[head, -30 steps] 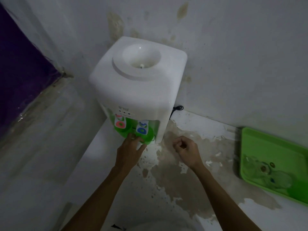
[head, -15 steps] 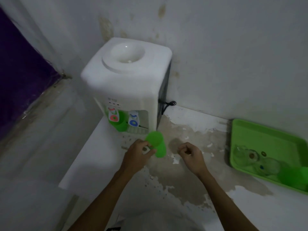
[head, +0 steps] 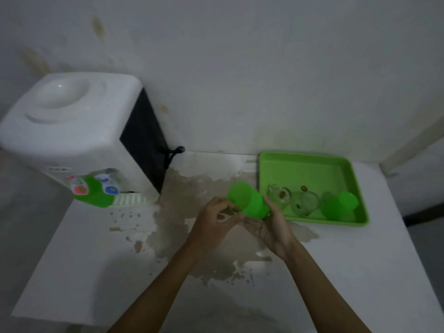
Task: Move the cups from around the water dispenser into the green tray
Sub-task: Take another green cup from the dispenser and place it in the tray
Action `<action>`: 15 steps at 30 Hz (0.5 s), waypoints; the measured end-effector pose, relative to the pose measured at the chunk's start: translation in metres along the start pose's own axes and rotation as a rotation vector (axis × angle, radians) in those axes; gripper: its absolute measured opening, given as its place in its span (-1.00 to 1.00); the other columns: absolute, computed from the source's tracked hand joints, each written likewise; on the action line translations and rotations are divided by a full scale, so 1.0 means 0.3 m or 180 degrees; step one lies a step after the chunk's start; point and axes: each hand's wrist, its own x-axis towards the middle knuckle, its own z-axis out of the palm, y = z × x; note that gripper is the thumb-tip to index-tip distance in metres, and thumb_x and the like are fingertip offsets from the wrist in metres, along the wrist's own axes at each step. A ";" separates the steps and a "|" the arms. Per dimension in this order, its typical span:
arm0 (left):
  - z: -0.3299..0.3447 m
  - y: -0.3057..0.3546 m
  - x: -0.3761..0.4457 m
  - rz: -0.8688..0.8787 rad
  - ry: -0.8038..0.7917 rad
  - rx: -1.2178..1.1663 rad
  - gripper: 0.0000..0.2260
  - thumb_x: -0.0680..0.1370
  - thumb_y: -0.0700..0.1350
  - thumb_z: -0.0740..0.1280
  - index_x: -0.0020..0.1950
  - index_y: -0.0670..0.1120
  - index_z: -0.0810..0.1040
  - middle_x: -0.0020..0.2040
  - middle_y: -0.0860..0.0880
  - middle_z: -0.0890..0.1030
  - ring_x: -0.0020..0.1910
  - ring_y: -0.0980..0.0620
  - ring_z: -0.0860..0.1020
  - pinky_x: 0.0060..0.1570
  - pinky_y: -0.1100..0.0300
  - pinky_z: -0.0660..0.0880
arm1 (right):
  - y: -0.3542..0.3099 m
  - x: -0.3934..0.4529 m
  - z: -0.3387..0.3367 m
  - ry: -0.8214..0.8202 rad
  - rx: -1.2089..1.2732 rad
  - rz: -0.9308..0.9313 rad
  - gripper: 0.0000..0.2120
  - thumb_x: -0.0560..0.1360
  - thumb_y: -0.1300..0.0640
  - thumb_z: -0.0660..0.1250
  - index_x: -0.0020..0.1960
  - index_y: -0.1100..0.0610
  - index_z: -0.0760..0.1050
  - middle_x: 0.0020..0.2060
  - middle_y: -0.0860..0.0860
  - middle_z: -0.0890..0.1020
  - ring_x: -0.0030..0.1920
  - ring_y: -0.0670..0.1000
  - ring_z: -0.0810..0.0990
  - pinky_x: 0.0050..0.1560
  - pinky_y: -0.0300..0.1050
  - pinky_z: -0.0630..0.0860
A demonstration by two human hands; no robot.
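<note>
Green cup [head: 248,201]: plain, opaque bright-green plastic, tapered, no handle, tilted with its open mouth facing far-left. It is held in the air above the desk [head: 96,255], just left of the green tray [head: 300,167] and not yet in it. Left hand [head: 216,221]: fingers curl around the cup's rim and near side, gripping it. Right hand [head: 269,227]: palm up, fingers spread loosely under and against the cup's base, cradling rather than clamped. Green tray: shallow, square, raised rim, set on the desk's far right against the wall. Inside along its near edge: two clear glass cups [head: 292,198] and one more green cup lying on its side [head: 340,204]. Water dispenser [head: 72,131]: white, far left; another green cup [head: 95,195] sits under its taps. Desk surface: white, paint peeled in the middle.
</note>
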 end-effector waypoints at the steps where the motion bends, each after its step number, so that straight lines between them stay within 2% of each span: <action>1: 0.048 0.015 0.014 0.0005 -0.0077 0.0018 -0.83 0.44 -0.09 0.53 -0.11 0.17 0.61 -0.02 0.03 0.62 -0.12 0.23 0.62 -0.13 0.30 0.53 | -0.026 -0.008 -0.045 0.0071 0.0026 -0.0070 -0.45 0.56 -0.16 0.26 0.39 0.19 0.45 0.23 0.23 0.63 0.12 0.20 0.67 0.34 0.17 0.49; 3: 0.121 0.033 0.040 -0.0009 -0.0166 0.0059 -0.75 0.44 -0.10 0.52 -0.10 0.25 0.58 0.02 0.05 0.62 -0.10 0.19 0.63 -0.13 0.31 0.52 | -0.082 -0.025 -0.111 0.0218 -0.0060 -0.0341 -0.51 0.58 -0.09 0.27 0.40 0.16 0.45 0.26 0.20 0.62 0.23 0.21 0.62 0.36 0.21 0.47; 5: 0.179 0.047 0.065 -0.0050 -0.0224 0.0093 -0.73 0.44 -0.12 0.51 -0.08 0.26 0.58 0.02 0.04 0.63 -0.10 0.17 0.64 -0.13 0.35 0.51 | -0.152 -0.039 -0.154 0.0421 -0.0262 -0.0670 -0.53 0.58 -0.03 0.30 0.42 0.14 0.42 0.28 0.13 0.61 0.20 0.12 0.63 0.17 0.11 0.61; 7: 0.244 0.065 0.110 -0.0086 -0.0257 0.0103 -0.72 0.43 -0.15 0.49 -0.06 0.24 0.59 0.01 0.01 0.63 -0.10 0.14 0.64 -0.13 0.39 0.49 | -0.244 -0.040 -0.205 0.0726 -0.0583 -0.0963 -0.53 0.57 0.00 0.34 0.43 0.08 0.35 0.31 0.05 0.52 0.19 0.05 0.59 0.05 0.00 0.60; 10: 0.288 0.074 0.175 -0.0141 -0.0226 0.0168 -0.67 0.44 -0.24 0.48 -0.08 0.23 0.58 -0.03 -0.03 0.62 -0.10 0.15 0.63 -0.13 0.43 0.49 | -0.357 -0.005 -0.251 0.1229 -0.1532 -0.1624 -0.59 0.50 -0.03 0.43 0.28 -0.05 0.38 0.23 0.01 0.44 0.26 0.09 0.47 0.19 0.10 0.53; 12: 0.332 0.081 0.248 -0.0251 -0.0229 0.0210 -0.72 0.47 -0.25 0.46 -0.07 0.16 0.61 -0.05 0.00 0.63 -0.12 0.19 0.62 -0.14 0.44 0.50 | -0.439 0.041 -0.292 0.1364 -0.2052 -0.2031 -0.53 0.45 -0.04 0.48 0.28 0.02 0.42 0.16 0.00 0.49 0.24 0.07 0.46 0.19 0.01 0.48; 15: 0.366 0.077 0.339 -0.0348 -0.0254 0.0251 -0.77 0.51 -0.26 0.42 -0.05 0.09 0.62 -0.08 0.17 0.62 -0.15 0.28 0.59 -0.14 0.45 0.49 | -0.510 0.111 -0.315 0.1490 -0.2681 -0.2494 -0.44 0.40 -0.02 0.53 0.31 0.10 0.43 0.21 0.07 0.55 0.21 0.04 0.49 0.21 -0.01 0.47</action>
